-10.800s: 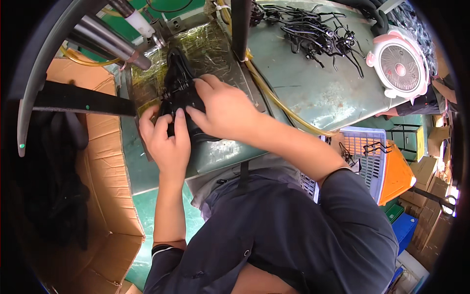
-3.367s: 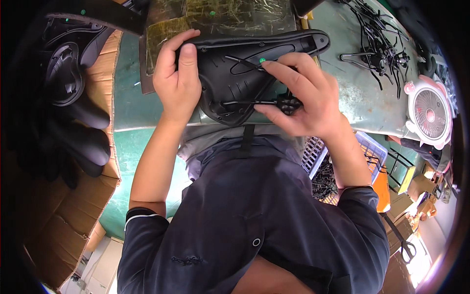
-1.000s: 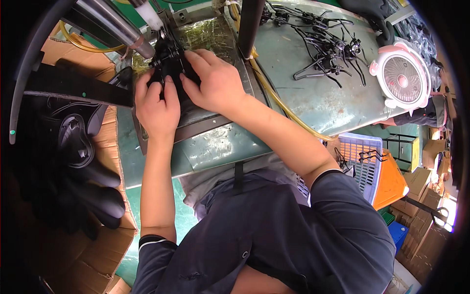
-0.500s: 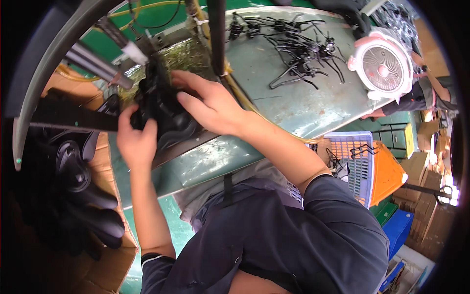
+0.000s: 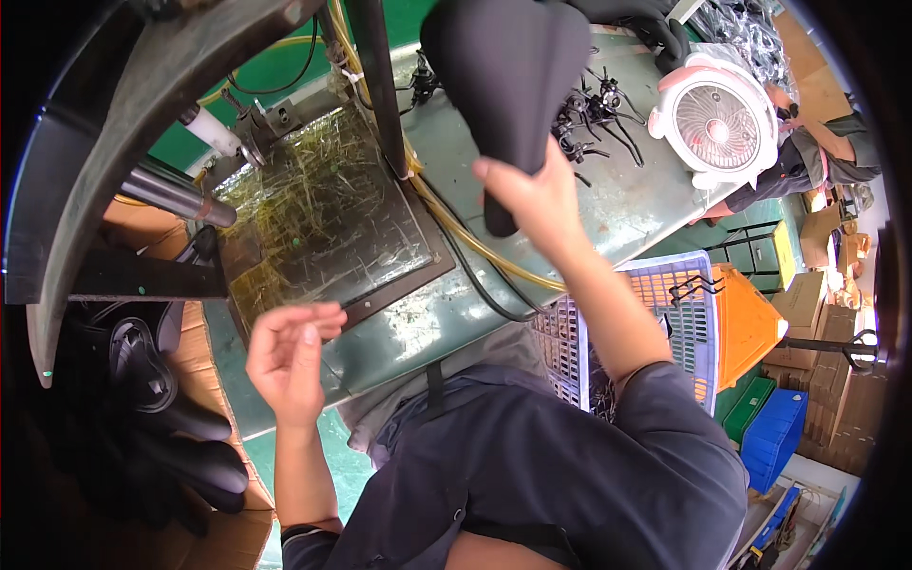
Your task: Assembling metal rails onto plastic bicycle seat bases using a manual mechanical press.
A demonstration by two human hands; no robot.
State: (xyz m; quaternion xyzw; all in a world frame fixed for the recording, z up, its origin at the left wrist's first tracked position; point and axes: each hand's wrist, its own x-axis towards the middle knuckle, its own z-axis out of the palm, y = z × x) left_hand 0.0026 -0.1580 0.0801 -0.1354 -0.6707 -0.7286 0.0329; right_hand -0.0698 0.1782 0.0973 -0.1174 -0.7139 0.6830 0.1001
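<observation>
A black bicycle saddle (image 5: 518,71) is raised over the green table (image 5: 617,204), its wide end pointing away from me. My right hand (image 5: 537,195) grips it near the narrow nose. My left hand (image 5: 296,359) is empty, fingers apart and slightly curled, by the near edge of a flat plate (image 5: 328,223) covered in scuffed, yellowed film. Above that plate's far left side sit a metal cylinder rod (image 5: 180,195) and a white-tipped piece (image 5: 220,133) of the press. Several black wire-like metal parts (image 5: 603,109) lie on the table, partly hidden behind the saddle.
A cardboard box (image 5: 214,380) of black saddles (image 5: 204,465) stands at left. The press's dark frame (image 5: 142,280) and yellow hoses (image 5: 475,242) border the plate. A pink-white fan (image 5: 717,128) stands on the table's right. Beyond are a purple crate (image 5: 698,313), an orange bin (image 5: 746,328) and another person (image 5: 822,157).
The saddle has left the plate under the press and moved up and right in my right hand. My left hand has let go and drawn back toward me.
</observation>
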